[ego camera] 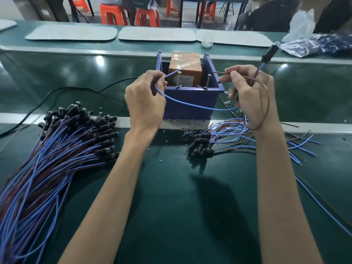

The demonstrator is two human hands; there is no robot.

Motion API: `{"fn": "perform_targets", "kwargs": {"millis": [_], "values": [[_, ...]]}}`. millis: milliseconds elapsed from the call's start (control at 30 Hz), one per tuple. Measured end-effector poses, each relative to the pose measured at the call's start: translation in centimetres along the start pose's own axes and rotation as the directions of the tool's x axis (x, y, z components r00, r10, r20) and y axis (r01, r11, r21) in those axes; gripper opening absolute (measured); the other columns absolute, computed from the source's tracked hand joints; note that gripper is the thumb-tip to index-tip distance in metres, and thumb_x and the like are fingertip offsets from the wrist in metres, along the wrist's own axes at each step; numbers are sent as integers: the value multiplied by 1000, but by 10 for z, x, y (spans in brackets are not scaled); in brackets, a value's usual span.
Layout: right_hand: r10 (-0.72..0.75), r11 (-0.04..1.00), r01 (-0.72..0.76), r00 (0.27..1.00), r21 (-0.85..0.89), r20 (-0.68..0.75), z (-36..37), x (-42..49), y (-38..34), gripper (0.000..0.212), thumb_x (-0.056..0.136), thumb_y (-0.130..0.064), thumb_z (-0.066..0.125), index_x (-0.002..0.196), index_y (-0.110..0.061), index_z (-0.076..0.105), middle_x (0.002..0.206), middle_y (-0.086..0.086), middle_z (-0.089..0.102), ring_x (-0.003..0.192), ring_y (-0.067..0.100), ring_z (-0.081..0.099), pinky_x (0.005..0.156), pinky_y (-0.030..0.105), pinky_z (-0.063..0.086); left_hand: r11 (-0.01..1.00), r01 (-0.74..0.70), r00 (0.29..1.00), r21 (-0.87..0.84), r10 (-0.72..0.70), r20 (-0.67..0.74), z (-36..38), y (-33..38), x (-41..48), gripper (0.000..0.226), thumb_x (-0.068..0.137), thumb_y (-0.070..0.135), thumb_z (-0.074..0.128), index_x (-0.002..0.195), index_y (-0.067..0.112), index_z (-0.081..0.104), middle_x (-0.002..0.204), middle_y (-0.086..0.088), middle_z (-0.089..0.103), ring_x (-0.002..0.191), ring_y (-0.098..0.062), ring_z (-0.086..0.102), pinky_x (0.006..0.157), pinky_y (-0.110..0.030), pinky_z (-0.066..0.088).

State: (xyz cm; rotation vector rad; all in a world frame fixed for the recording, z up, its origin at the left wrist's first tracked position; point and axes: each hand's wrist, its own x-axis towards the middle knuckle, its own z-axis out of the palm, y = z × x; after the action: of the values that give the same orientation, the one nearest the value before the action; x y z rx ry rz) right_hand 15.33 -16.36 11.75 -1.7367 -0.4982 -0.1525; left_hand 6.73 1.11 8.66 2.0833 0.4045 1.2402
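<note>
Two thin leads, likely light and floppy, sit at the blue box in the middle of the counter, your left grip pinching the blue lead and your right grip the brown lead, each best held near its tip.

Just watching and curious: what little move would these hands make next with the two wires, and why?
Probably lower each tip onto its nearest screw: the left hand pinches the blue wire near the left screw, the right hand pinches the brown wire just short of the right screw.
</note>
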Motion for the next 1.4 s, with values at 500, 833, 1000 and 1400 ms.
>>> {"fn": "perform_targets", "kwargs": {"millis": [500,833,1000,1400], "values": [[-19,989,18,1000,-147,-1,11,0,11,14,94,-13,53,94,-12,67,89,-3,72,44,1,59,69,26,54,992,-20,1000,126,17,24,-3,-6,3,16,92,9,54,95,7,70,84,-4,71,78,-22,66,77,-37,49],[-6,987,-1,999,-161,-41,10,2,12,15,94,-13,52,94,-14,67,89,-5,72,44,0,60,69,22,52,996,-51,998,77,48,44,-3,-4,2,15,90,6,56,93,5,70,84,-5,72,78,-22,67,78,-38,51],[-3,988,-4,999,-152,-40,8,1,13,15,95,-12,52,93,-12,67,88,-3,72,43,0,59,63,18,50,995,-43,998,87,39,49,-2,-4,1,15,90,7,56,94,5,70,84,-5,72,78,-23,67,78,-37,50],[-2,990,-5,998,-139,-55,8,3,14,16,95,-12,52,92,-12,67,86,-2,71,42,1,58,55,12,45,994,-18,999,107,13,51,-3,-6,3,16,90,8,54,94,6,70,85,-6,72,81,-25,66,80,-40,50]]}}
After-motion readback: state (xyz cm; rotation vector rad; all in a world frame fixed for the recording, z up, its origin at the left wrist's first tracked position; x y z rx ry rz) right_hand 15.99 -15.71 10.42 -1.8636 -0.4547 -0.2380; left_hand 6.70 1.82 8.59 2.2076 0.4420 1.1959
